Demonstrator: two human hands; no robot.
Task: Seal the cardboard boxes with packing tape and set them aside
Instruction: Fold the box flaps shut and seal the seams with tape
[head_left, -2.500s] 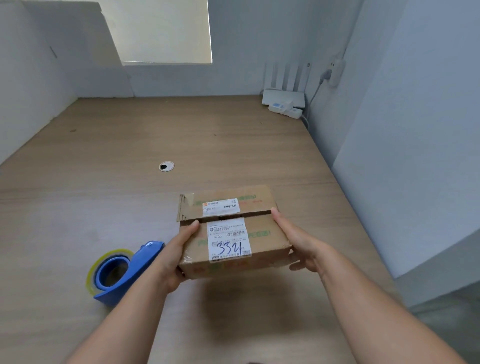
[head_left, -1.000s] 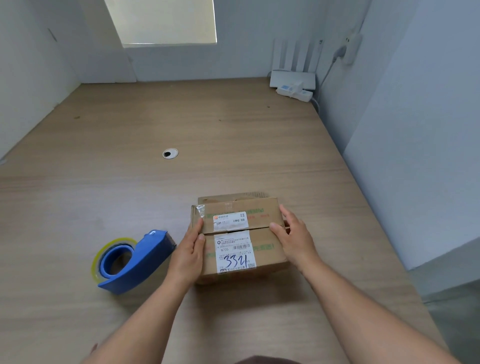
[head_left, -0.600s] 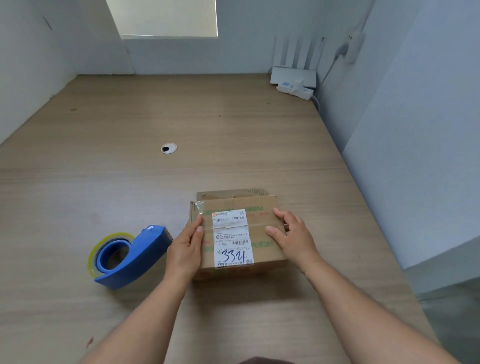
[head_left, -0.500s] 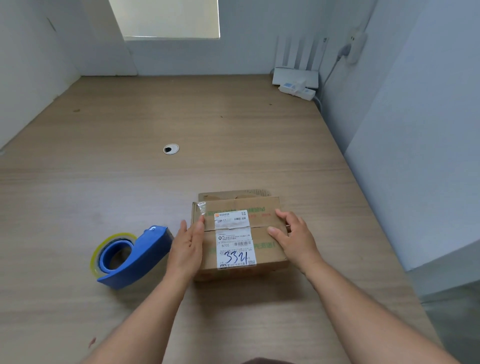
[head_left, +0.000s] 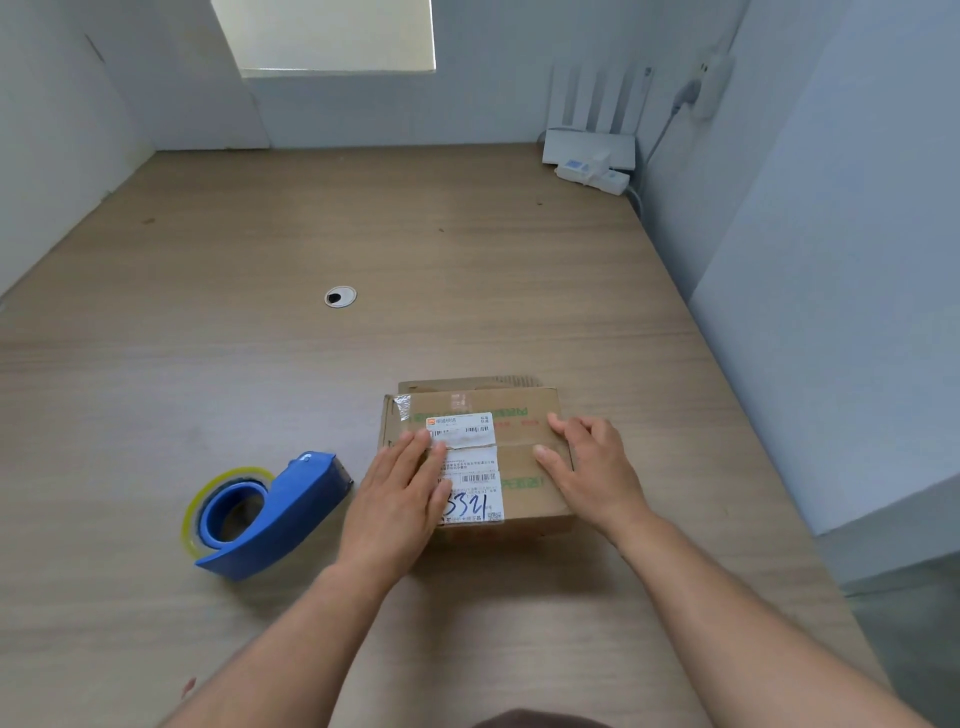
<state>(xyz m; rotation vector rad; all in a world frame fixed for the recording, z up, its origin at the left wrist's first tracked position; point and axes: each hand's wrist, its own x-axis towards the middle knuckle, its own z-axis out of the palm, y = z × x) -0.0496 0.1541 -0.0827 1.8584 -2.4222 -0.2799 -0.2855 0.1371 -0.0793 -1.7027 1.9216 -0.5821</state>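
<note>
The left hand (head_left: 400, 499) lies flat on top of the cardboard box (head_left: 519, 499), fingers straight and together, gripping nothing. Half a second ago it was at the box's left edge; now it covers the left part of the white label (head_left: 475, 483). The right hand (head_left: 592, 467) is where it was, its relaxed fingers pressing the top near the right edge. The box sits on the wooden table (head_left: 260, 364) with its flaps closed. Its long axis and flap seam run left to right, and the handwritten number faces the person. The blue tape dispenser (head_left: 280, 514) lies just left of the left hand.
</note>
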